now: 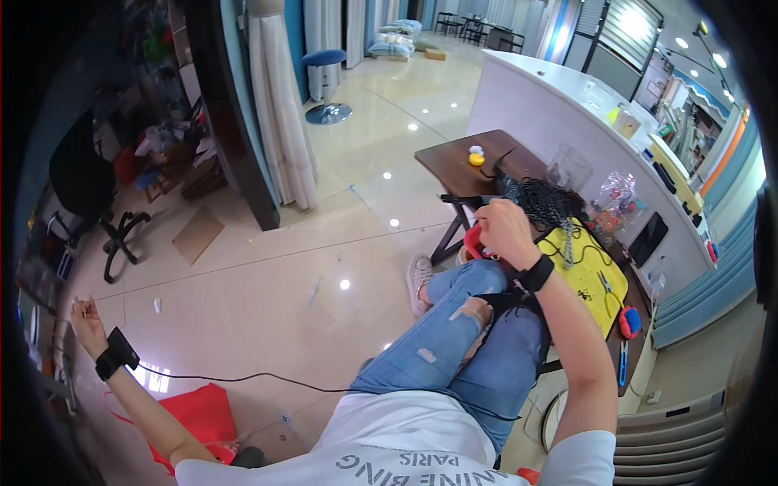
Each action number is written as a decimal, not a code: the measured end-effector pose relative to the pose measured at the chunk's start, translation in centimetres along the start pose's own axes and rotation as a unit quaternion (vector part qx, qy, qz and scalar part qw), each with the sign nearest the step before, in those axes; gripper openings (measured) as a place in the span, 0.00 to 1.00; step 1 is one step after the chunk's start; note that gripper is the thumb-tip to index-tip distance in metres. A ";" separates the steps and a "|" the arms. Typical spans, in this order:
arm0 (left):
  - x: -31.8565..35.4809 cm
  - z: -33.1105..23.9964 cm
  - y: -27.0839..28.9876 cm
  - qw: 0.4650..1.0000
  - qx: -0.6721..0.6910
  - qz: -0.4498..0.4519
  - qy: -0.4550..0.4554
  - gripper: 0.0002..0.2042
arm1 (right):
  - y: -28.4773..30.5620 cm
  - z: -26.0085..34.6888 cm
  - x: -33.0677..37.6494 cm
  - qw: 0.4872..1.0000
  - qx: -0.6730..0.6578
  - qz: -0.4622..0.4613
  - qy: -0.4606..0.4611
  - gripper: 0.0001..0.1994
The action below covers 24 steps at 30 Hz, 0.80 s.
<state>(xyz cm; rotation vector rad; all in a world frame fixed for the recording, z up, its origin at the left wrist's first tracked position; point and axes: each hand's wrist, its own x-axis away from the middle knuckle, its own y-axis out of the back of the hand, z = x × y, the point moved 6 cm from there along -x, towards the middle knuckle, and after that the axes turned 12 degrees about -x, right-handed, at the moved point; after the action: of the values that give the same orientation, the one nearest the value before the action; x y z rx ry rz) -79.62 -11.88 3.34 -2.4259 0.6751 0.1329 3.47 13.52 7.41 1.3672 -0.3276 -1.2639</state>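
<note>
Two bare hands, well apart. Right hand (504, 231) is over the knees at the table's left long edge, fingers bent and bunched; can't tell if they're clamped on anything. A dark strip (470, 199) shows just beside its fingers, and a red item (473, 240), partly hidden, sits just below. Left hand (87, 324) is stretched far out over the floor (267, 324), fingers curled; too small to tell if they pinch something. Both wrists wear black straps; a black cable (275, 374) runs from the left one to the lap. Nearest stuff to the right hand: black stringy bundle (551, 201), mid-table, lying against the far end of the yellow mat (577, 283). Pliers (605, 293) lie on that mat toward its right edge. Past it, a red-and-blue item (629, 322) and a blue tool (622, 363) are near the table's near right corner. Clear container (570, 166) stands along the right edge, clear plastic bag (616, 194) beside it. Small yellow-and-white item (476, 155) is toward the far left corner of the brown table (444, 159). White counter (519, 97) stands behind.
</note>
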 end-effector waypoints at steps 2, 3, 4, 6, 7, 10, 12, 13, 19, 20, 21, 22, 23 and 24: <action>-3.4 0.9 6.9 0.996 -0.057 -0.061 -0.024 0.14 | -0.3 -0.2 -0.4 0.998 0.048 0.020 -0.025 0.07; -4.8 0.6 10.3 0.991 -0.085 -0.090 -0.040 0.16 | -0.5 -0.5 -0.4 0.999 0.042 0.025 -0.021 0.07; -5.9 -1.0 13.4 0.984 -0.117 -0.119 -0.061 0.17 | -0.7 -1.1 -0.6 0.998 0.052 0.026 -0.021 0.07; -7.8 -4.0 18.9 0.972 -0.156 -0.152 -0.088 0.19 | -1.7 -2.0 -0.9 0.998 0.052 0.031 -0.016 0.07; -8.5 -5.1 20.7 0.965 -0.179 -0.161 -0.100 0.18 | -2.2 -2.9 -1.0 0.997 0.057 0.039 -0.041 0.07; -10.0 -10.0 23.9 0.939 -0.249 -0.190 -0.142 0.16 | -3.0 -4.5 -0.9 0.994 0.065 0.050 -0.076 0.07; -9.5 -10.3 26.0 0.918 -0.293 -0.214 -0.161 0.15 | -3.9 -4.8 -1.1 0.991 0.079 0.058 -0.086 0.07; -9.6 -11.6 26.8 0.905 -0.317 -0.227 -0.171 0.14 | -4.3 -5.2 -1.3 0.988 0.091 0.057 -0.107 0.07; -7.8 -19.8 30.5 0.815 -0.443 -0.283 -0.244 0.10 | -6.4 -7.5 -1.6 0.982 0.094 0.068 -0.148 0.05; -7.8 -22.2 30.7 0.797 -0.461 -0.291 -0.259 0.10 | -6.7 -8.1 -1.5 0.983 0.082 0.065 -0.150 0.05; -7.6 -21.4 31.9 0.783 -0.479 -0.300 -0.260 0.10 | -7.1 -8.2 -1.6 0.983 0.081 0.068 -0.151 0.04; -7.3 -23.4 31.8 0.766 -0.495 -0.308 -0.272 0.09 | -7.2 -8.3 -1.6 0.984 0.072 0.067 -0.149 0.04; -7.3 -22.8 32.7 0.750 -0.513 -0.316 -0.273 0.09 | -7.4 -8.3 -1.6 0.981 0.095 0.070 -0.155 0.05; -6.8 -23.7 32.7 0.733 -0.528 -0.324 -0.281 0.09 | -7.5 -8.3 -1.5 0.978 0.111 0.069 -0.163 0.05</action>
<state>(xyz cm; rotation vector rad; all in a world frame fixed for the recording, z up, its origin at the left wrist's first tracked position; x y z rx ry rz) -103.34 -45.15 6.76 -3.1909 -0.7845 1.1677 6.06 21.23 -0.42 1.2940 -0.7982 -1.3636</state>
